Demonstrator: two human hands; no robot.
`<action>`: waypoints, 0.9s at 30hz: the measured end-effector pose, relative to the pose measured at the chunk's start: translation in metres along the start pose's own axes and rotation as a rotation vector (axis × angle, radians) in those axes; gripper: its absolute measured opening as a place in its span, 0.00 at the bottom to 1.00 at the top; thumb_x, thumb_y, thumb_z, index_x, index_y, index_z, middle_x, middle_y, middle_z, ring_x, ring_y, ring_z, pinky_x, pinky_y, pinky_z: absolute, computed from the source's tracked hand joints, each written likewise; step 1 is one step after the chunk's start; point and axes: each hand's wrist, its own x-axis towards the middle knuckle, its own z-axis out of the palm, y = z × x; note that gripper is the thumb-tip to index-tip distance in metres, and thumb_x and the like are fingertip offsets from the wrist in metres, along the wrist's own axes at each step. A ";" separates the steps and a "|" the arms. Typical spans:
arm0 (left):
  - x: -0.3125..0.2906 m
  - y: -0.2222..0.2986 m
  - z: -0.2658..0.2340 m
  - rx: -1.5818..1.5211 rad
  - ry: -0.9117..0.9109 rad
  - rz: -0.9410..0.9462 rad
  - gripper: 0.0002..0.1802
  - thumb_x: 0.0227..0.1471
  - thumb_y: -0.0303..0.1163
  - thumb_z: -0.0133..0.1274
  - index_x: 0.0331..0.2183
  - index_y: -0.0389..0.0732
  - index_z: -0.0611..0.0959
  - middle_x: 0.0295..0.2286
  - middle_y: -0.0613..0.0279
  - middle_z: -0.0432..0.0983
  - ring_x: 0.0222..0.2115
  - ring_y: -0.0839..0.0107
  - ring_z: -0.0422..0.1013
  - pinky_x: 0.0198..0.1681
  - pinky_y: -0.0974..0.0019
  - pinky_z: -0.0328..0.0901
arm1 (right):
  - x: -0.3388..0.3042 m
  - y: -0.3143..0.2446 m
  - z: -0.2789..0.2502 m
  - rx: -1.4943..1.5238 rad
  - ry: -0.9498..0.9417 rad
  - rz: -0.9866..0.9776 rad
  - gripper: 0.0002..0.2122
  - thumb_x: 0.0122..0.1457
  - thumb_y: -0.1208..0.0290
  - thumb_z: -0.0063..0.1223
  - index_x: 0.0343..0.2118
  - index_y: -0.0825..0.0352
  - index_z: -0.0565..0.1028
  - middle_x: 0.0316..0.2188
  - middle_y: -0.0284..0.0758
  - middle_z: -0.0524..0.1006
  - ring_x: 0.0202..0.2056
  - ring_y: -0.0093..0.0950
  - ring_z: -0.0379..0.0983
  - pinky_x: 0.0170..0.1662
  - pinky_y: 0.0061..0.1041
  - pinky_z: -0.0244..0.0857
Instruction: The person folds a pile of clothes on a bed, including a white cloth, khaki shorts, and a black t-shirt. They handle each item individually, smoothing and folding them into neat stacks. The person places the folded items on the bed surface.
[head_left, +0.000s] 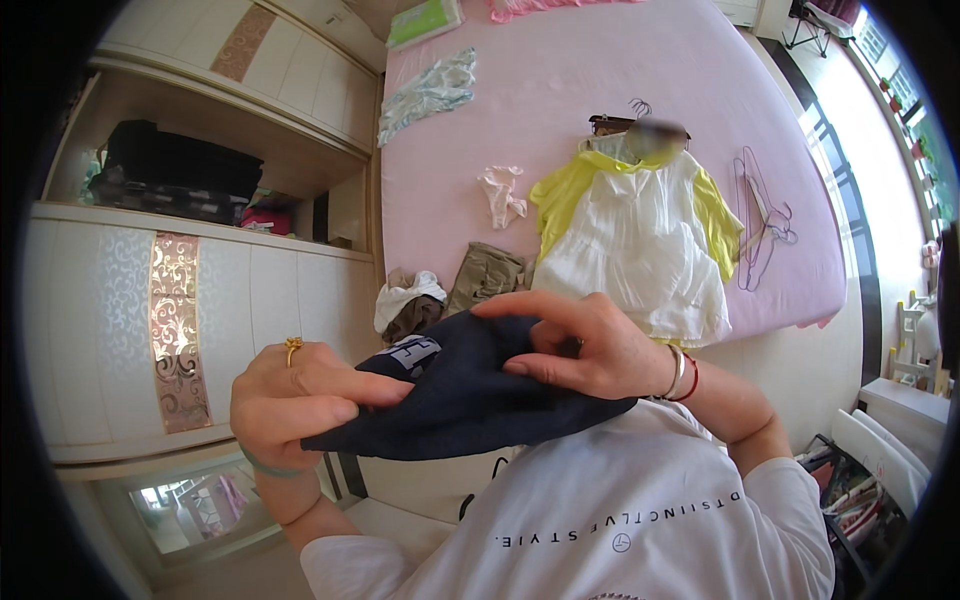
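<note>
A dark navy piece of clothing (480,410) with pale printed letters at its upper left is stretched between my hands in front of my chest. I cannot tell what kind of garment it is. My left hand (300,395), with a gold ring, pinches its left end between thumb and fingers. At its upper right edge, my right hand (575,345) grips the cloth with thumb and bent fingers, the index finger reaching along the top. Just beyond it on the bed lie a folded olive garment (484,275) and a crumpled white and brown bundle (412,302).
A bed (560,60) with a pink sheet stands ahead. On it lie a white dress (635,240) over yellow clothing (712,215), pink hangers (765,225), small pink underwear (502,193) and a patterned cloth (430,92). A cream wardrobe (105,320) lines the left side.
</note>
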 end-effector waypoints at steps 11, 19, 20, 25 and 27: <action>0.003 0.006 0.003 0.118 0.011 -0.142 0.05 0.53 0.28 0.50 0.32 0.38 0.74 0.28 0.41 0.80 0.17 0.68 0.70 0.20 0.73 0.61 | 0.017 0.011 0.029 -0.165 0.010 -0.472 0.08 0.47 0.74 0.58 0.32 0.63 0.76 0.27 0.34 0.72 0.30 0.32 0.72 0.31 0.28 0.66; -0.009 0.014 -0.004 0.208 0.112 -0.303 0.10 0.53 0.30 0.56 0.34 0.34 0.74 0.30 0.44 0.81 0.23 0.70 0.74 0.27 0.73 0.65 | 0.005 0.020 -0.004 -0.269 0.344 -0.304 0.13 0.47 0.88 0.46 0.37 0.70 0.67 0.33 0.40 0.77 0.37 0.31 0.76 0.40 0.27 0.70; -0.010 0.014 -0.005 0.225 0.134 -0.333 0.11 0.53 0.29 0.57 0.35 0.34 0.74 0.31 0.47 0.81 0.25 0.71 0.74 0.28 0.73 0.66 | 0.004 0.020 -0.002 -0.275 0.360 -0.293 0.12 0.48 0.88 0.46 0.37 0.70 0.67 0.32 0.41 0.77 0.36 0.31 0.76 0.40 0.27 0.70; -0.009 0.012 -0.011 0.261 0.195 -0.436 0.14 0.52 0.26 0.59 0.38 0.33 0.73 0.33 0.56 0.78 0.31 0.75 0.73 0.37 0.73 0.67 | 0.008 0.036 -0.020 -0.375 0.217 -0.642 0.11 0.50 0.87 0.48 0.38 0.70 0.71 0.39 0.46 0.75 0.35 0.36 0.74 0.39 0.29 0.69; -0.005 0.010 -0.009 0.223 0.214 -0.449 0.13 0.52 0.25 0.58 0.38 0.34 0.73 0.34 0.57 0.77 0.33 0.75 0.72 0.39 0.74 0.66 | 0.010 0.035 -0.021 -0.439 0.211 -0.583 0.11 0.51 0.84 0.51 0.38 0.70 0.72 0.43 0.45 0.73 0.38 0.38 0.72 0.43 0.31 0.67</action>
